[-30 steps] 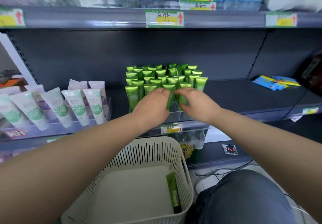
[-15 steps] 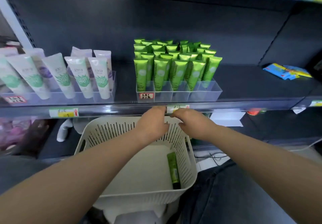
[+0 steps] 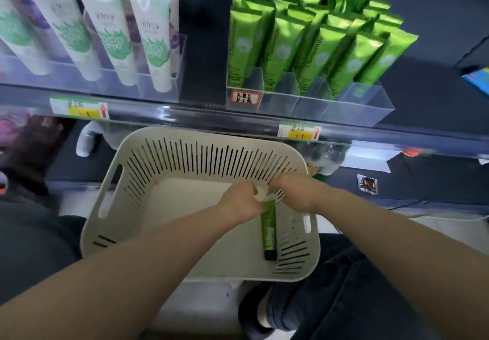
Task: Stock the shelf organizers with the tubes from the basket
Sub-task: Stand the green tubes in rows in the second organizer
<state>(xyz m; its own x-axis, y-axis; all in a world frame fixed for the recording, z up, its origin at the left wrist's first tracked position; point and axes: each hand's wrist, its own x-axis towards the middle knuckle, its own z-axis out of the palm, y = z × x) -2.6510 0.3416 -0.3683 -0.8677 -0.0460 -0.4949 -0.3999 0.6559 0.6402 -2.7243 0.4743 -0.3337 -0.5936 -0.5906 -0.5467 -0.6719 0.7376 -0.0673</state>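
Inside the basket (image 3: 91,223) lies green tube (image 3: 268,231) — top between left hand (image 3: 239,203), right hand (image 3: 295,190).

"Chamomile" down the front green tubes (image 3: 312,45); price tags (image 3: 79,108) too blurred.

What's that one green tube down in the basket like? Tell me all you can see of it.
The green tube is slim and glossy, plastic by its look, with pale print and a dark cap at its near end. It lies flat on the floor of the white slotted basket, by the right wall. The left hand and right hand meet over its far end; whether either grips it is unclear.
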